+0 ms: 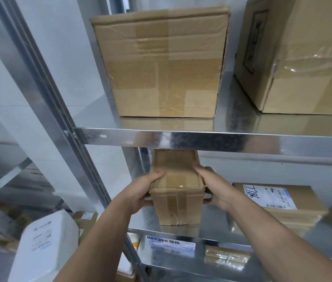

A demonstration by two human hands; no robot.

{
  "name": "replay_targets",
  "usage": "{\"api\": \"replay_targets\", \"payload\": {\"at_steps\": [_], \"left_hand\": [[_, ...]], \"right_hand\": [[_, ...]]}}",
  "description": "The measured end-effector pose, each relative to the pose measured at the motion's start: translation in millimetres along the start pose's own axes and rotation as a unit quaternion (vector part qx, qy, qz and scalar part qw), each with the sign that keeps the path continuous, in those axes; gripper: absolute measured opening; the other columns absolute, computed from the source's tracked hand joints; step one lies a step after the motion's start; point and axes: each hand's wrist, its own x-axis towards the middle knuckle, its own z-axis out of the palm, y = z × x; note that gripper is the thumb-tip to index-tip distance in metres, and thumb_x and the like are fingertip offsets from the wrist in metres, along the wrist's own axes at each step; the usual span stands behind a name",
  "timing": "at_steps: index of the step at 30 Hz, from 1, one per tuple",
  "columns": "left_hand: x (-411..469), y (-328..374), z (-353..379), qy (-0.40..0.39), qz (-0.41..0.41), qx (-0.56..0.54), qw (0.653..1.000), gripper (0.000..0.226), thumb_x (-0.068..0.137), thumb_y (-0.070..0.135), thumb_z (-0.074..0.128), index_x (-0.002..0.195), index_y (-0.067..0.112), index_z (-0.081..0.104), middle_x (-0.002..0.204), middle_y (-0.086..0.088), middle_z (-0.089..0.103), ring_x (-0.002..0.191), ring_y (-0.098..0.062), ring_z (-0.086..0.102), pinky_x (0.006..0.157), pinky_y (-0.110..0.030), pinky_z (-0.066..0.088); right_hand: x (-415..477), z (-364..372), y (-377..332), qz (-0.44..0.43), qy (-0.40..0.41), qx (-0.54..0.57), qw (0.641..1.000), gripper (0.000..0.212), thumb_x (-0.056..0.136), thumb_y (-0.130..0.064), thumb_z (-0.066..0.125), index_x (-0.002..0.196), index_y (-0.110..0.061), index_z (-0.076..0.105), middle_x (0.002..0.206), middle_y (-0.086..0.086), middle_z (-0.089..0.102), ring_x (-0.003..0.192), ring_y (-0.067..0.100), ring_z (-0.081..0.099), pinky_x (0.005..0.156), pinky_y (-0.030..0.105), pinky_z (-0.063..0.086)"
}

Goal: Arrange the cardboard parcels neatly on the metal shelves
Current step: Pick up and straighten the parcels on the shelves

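Currently both hands, the left hand (pixel 140 193) and the right hand (pixel 215 190), are gripping the sides of a small taped box (pixel 176 192) standing at the middle shelf (pixel 212 236) front edge. Next it is probably needing a straight push back, squared beside the labelled parcel (pixel 277 200).

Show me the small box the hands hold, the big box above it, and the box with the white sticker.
small box (pixel 176 171): head view, middle of its taped top.
big box (pixel 161 68): head view, middle of its front face.
sticker box (pixel 270 197): head view, on its white label.
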Motion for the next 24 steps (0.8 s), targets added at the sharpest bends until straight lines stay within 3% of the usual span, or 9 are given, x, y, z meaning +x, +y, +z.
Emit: {"api": "replay_targets", "payload": {"at_steps": [2,5,8,11,13,15,18,20,24], "left_hand": [[0,-1,-3,0.005,0.008,-0.006,1.000,0.025,0.094,0.047,0.063,0.101,0.025,0.073,0.088,0.003,0.076,0.090,-0.016,0.068,0.084,-0.034,0.053],[-2,1,-9,0.009,0.018,-0.050,0.999,0.045,0.093,0.061,0.057,0.106,0.021,0.072,0.093,-0.003,0.075,0.090,-0.021,0.068,0.087,-0.038,0.052],[-3,2,-13,0.003,0.012,-0.067,0.998,0.067,0.093,0.075,0.041,0.094,0.013,0.067,0.071,-0.001,0.065,0.071,-0.021,0.063,0.080,-0.038,0.047],[-1,-1,-13,0.003,0.013,-0.071,0.997,0.077,0.091,0.079,0.038,0.104,0.011,0.072,0.081,-0.002,0.070,0.081,-0.025,0.067,0.086,-0.045,0.050],[-1,-4,-11,0.013,0.012,-0.087,0.996,0.075,0.092,0.078,0.040,0.117,0.015,0.073,0.092,-0.004,0.070,0.082,-0.024,0.068,0.078,-0.042,0.055],[0,-9,-9,0.022,0.004,-0.098,0.995,0.067,0.092,0.075,0.044,0.116,0.020,0.075,0.095,-0.005,0.073,0.086,-0.026,0.070,0.074,-0.039,0.056],[5,-19,-7,0.019,-0.003,-0.106,0.994,0.057,0.093,0.070,0.052,0.117,0.026,0.077,0.116,-0.010,0.075,0.116,-0.032,0.067,0.105,-0.048,0.050],[8,-24,-6,0.023,-0.002,-0.117,0.993,0.046,0.096,0.057,0.056,0.121,0.023,0.075,0.118,-0.009,0.075,0.119,-0.030,0.065,0.110,-0.047,0.046],[12,-32,-6,0.044,-0.010,-0.117,0.992,0.037,0.096,0.031,0.060,0.124,0.009,0.068,0.115,-0.011,0.074,0.113,-0.032,0.067,0.090,-0.043,0.053]], "right_hand": [[0,-6,-1,0.008,-0.009,0.044,0.999,0.064,0.088,-0.077,0.052,0.127,-0.026,0.058,0.122,0.004,0.068,0.118,0.026,0.061,0.105,0.057,0.047],[0,-13,0,0.007,-0.010,0.094,0.995,0.061,0.094,-0.072,0.047,0.119,-0.018,0.062,0.116,0.010,0.069,0.115,0.031,0.063,0.100,0.057,0.050],[0,-11,0,-0.006,-0.002,0.113,0.994,0.059,0.098,-0.069,0.043,0.125,-0.020,0.062,0.114,0.010,0.068,0.110,0.031,0.063,0.083,0.047,0.055],[1,-7,2,-0.012,0.006,0.130,0.991,0.058,0.098,-0.069,0.043,0.133,-0.026,0.059,0.127,0.011,0.065,0.118,0.032,0.062,0.093,0.051,0.055],[0,-4,2,-0.019,0.004,0.137,0.990,0.048,0.101,-0.063,0.042,0.121,-0.025,0.064,0.122,0.010,0.065,0.117,0.030,0.061,0.102,0.053,0.051],[-2,0,2,-0.028,-0.002,0.127,0.992,0.042,0.104,-0.057,0.043,0.109,-0.024,0.067,0.110,0.007,0.067,0.111,0.027,0.062,0.104,0.051,0.048],[-1,5,6,-0.031,-0.018,0.092,0.995,0.040,0.103,-0.053,0.049,0.112,-0.021,0.072,0.103,0.004,0.072,0.109,0.023,0.063,0.103,0.045,0.048],[3,6,13,-0.028,-0.018,0.079,0.996,0.036,0.102,-0.047,0.056,0.120,-0.019,0.070,0.110,0.006,0.074,0.109,0.022,0.065,0.098,0.041,0.049],[7,6,24,-0.007,-0.016,0.084,0.996,0.026,0.102,-0.028,0.057,0.125,-0.018,0.062,0.108,0.008,0.070,0.099,0.023,0.064,0.088,0.036,0.051]]}}
